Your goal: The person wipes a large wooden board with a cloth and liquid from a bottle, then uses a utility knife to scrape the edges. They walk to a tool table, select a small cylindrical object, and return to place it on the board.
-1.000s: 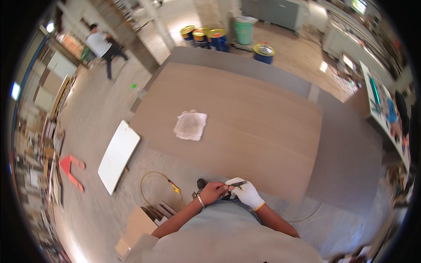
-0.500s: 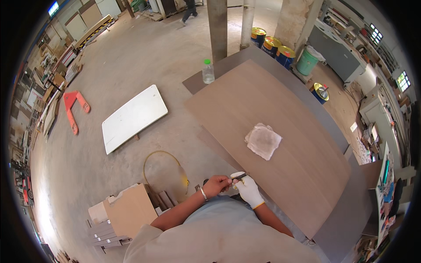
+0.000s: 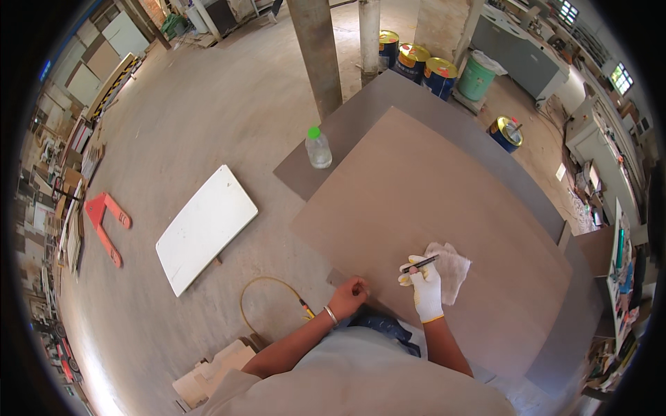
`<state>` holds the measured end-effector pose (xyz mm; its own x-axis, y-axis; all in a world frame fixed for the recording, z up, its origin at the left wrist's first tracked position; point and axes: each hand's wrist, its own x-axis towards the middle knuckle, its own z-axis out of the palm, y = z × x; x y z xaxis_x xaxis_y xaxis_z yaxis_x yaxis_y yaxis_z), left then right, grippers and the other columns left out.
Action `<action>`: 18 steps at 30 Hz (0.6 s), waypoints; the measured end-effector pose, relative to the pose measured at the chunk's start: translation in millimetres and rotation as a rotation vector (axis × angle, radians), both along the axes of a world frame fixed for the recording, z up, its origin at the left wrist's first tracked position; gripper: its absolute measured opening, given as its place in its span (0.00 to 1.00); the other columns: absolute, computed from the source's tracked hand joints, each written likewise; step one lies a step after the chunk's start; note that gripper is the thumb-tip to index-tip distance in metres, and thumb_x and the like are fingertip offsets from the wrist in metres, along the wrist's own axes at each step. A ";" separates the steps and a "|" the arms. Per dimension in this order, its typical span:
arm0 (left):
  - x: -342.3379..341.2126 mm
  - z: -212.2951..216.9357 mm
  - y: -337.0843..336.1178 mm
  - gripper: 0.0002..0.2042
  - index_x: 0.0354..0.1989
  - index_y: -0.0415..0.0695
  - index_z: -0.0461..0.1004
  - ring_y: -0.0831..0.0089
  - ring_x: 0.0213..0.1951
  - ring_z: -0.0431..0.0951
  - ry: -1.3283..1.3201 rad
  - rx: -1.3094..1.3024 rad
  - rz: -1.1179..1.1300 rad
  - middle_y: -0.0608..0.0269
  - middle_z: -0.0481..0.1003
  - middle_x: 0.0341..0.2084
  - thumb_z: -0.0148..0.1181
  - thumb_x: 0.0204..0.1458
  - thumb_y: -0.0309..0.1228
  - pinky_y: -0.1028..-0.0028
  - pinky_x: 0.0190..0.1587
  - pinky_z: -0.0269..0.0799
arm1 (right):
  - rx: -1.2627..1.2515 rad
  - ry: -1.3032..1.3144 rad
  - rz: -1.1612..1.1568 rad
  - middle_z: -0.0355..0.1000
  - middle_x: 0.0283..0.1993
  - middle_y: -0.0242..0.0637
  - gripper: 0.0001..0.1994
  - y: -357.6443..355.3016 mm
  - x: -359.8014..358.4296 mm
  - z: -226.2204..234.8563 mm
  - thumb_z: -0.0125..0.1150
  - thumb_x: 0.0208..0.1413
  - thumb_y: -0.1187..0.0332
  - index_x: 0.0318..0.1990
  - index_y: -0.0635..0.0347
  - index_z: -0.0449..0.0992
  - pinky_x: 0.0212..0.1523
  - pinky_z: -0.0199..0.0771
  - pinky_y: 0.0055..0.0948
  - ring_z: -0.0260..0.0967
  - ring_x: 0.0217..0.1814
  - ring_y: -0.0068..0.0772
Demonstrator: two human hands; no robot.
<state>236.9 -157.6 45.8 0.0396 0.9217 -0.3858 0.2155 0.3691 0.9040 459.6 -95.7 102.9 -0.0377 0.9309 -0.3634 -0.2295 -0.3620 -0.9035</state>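
My right hand (image 3: 427,291), in a white glove with a yellow cuff edge, grips a slim dark pen (image 3: 424,263) above the brown panel (image 3: 409,180). Just beyond that hand, a folded whitish cloth (image 3: 456,274) lies on the panel, partly hidden by the glove. My left hand (image 3: 348,298) is bare, with a bracelet at the wrist. Its fingers are curled closed beside the panel's near left edge; whether anything small is inside them is hidden. The brown panel rests on a larger dark grey sheet (image 3: 368,111).
A clear bottle with a green cap (image 3: 318,149) stands at the sheet's far left corner. On the floor lie a white board (image 3: 207,229), a yellow hose (image 3: 251,283) and red pallet-truck forks (image 3: 104,222). Posts (image 3: 312,55) and paint drums (image 3: 438,78) stand behind.
My hands have come apart. The right hand has moved forward over the panel with the pen, close to the cloth. My left hand stays near the panel's edge. The view has shifted.
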 end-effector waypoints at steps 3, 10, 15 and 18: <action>-9.8 7.8 64.6 0.06 0.41 0.42 0.77 0.72 0.29 0.77 0.047 0.114 -0.097 0.64 0.78 0.28 0.60 0.58 0.28 0.70 0.34 0.73 | 0.023 0.147 -0.077 0.78 0.43 0.45 0.11 63.6 -14.7 -17.9 0.53 0.66 0.76 0.54 0.65 0.72 0.38 0.80 0.31 0.78 0.36 0.35; 27.0 0.9 254.7 0.10 0.45 0.47 0.77 0.53 0.36 0.81 0.555 0.292 -0.594 0.56 0.80 0.33 0.57 0.57 0.32 0.56 0.39 0.76 | 0.096 0.237 -0.094 0.77 0.49 0.53 0.11 206.6 -44.8 7.9 0.57 0.66 0.73 0.54 0.65 0.70 0.41 0.81 0.36 0.79 0.39 0.40; 124.4 -41.7 368.8 0.12 0.47 0.48 0.74 0.61 0.49 0.77 -0.005 0.400 -0.729 0.59 0.78 0.44 0.51 0.61 0.38 0.62 0.52 0.73 | 0.137 0.007 -0.207 0.78 0.47 0.50 0.13 288.3 -38.1 14.1 0.51 0.64 0.82 0.55 0.69 0.70 0.42 0.83 0.33 0.79 0.41 0.36; 173.5 -58.5 421.6 0.12 0.47 0.47 0.73 0.62 0.52 0.75 0.057 0.547 -0.760 0.59 0.76 0.45 0.51 0.61 0.38 0.62 0.55 0.71 | 0.080 -0.036 -0.253 0.78 0.48 0.50 0.16 350.3 -28.8 16.1 0.50 0.63 0.82 0.58 0.68 0.68 0.44 0.83 0.34 0.79 0.42 0.36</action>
